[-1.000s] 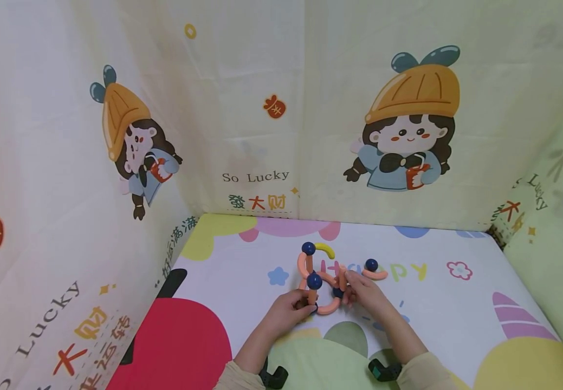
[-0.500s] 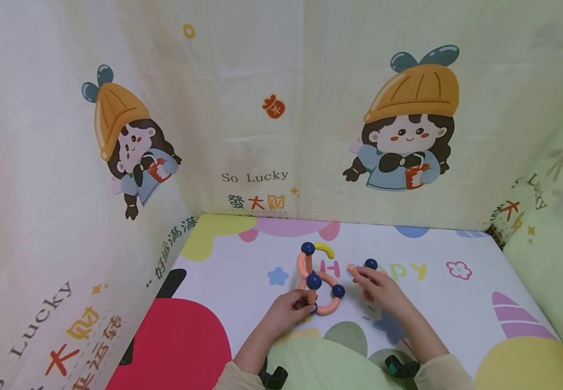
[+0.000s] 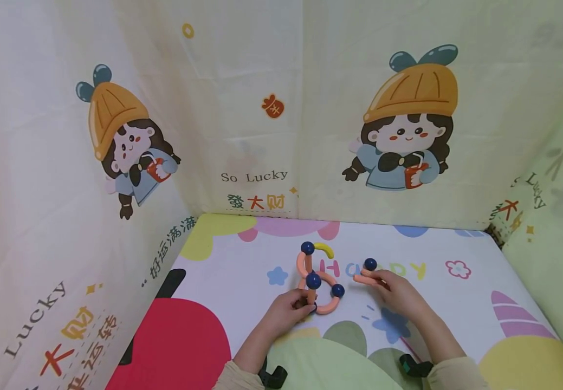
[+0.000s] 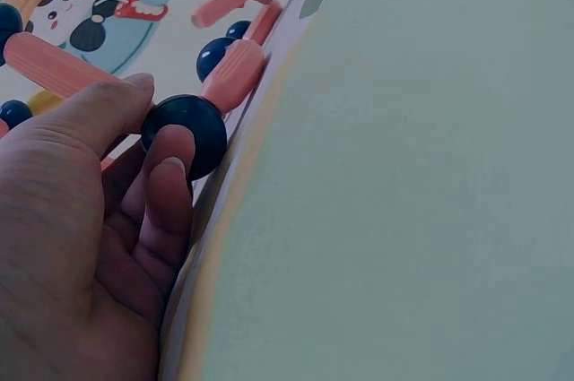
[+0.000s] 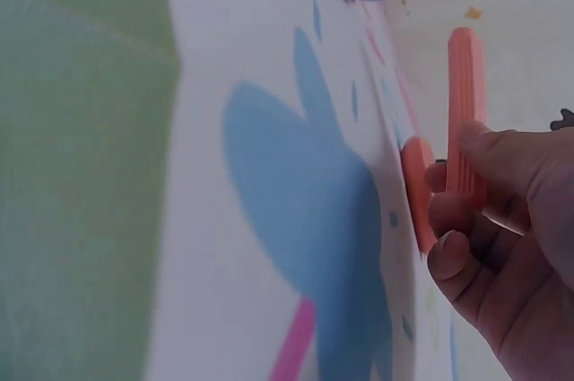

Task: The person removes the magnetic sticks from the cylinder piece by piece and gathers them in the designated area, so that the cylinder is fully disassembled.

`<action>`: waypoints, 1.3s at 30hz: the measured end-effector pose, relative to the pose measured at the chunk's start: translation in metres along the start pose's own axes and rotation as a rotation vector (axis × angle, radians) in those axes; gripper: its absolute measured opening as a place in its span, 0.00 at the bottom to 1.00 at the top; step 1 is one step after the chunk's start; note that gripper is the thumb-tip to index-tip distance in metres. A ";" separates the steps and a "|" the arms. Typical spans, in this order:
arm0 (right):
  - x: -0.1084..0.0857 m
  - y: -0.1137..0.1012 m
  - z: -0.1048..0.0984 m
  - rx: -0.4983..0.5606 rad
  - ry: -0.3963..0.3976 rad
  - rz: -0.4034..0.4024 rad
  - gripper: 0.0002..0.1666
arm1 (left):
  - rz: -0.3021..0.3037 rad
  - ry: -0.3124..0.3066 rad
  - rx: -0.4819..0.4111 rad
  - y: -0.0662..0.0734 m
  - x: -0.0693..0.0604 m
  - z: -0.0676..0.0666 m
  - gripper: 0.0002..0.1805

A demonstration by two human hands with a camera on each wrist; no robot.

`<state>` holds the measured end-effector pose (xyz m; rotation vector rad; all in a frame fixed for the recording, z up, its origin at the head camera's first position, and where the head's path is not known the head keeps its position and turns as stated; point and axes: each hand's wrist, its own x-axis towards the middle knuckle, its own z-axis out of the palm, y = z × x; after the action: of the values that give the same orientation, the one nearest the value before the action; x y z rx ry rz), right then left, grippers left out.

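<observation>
My left hand [image 3: 286, 310] holds the base of a magnetic ball-and-stick model made of pink rods and dark blue balls [image 3: 313, 281]. In the left wrist view the thumb lies on a pink rod [image 4: 63, 67] and fingertips press a blue ball [image 4: 202, 130]. To the right, my right hand [image 3: 400, 295] pinches a straight ribbed pink rod [image 5: 466, 112] between thumb and fingers, apart from the model. Just beyond that hand lies a curved pink rod [image 5: 416, 186], partly hidden, beside a loose-looking blue ball [image 3: 370, 264].
A yellow curved rod [image 3: 325, 249] is by the model's far upper ball; whether they touch I cannot tell. The table's printed cloth [image 3: 242, 260] meets hanging fabric walls [image 3: 257, 135]. A black object [image 3: 171, 283] sits at the left edge.
My right hand has moved away from the model to the right, carrying the straight pink rod to the curved rod and ball. The left hand keeps its hold in place.
</observation>
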<state>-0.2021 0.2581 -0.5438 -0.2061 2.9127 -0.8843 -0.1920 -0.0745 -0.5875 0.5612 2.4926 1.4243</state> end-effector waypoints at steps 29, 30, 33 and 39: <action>-0.001 0.034 0.003 -0.028 0.088 -0.035 0.19 | -0.002 0.007 0.025 0.006 -0.001 -0.001 0.14; -0.001 0.034 0.003 -0.029 0.088 -0.037 0.19 | -0.004 0.007 0.023 0.006 -0.001 -0.001 0.14; 0.000 0.035 0.004 -0.029 0.085 -0.035 0.19 | -0.007 0.003 0.019 0.006 -0.001 -0.001 0.14; 0.000 0.029 0.003 -0.023 0.069 0.010 0.20 | -0.010 0.004 0.023 0.007 -0.002 -0.002 0.14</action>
<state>-0.2044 0.2803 -0.5622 -0.1661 2.9854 -0.8742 -0.1895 -0.0735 -0.5809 0.5502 2.5140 1.3966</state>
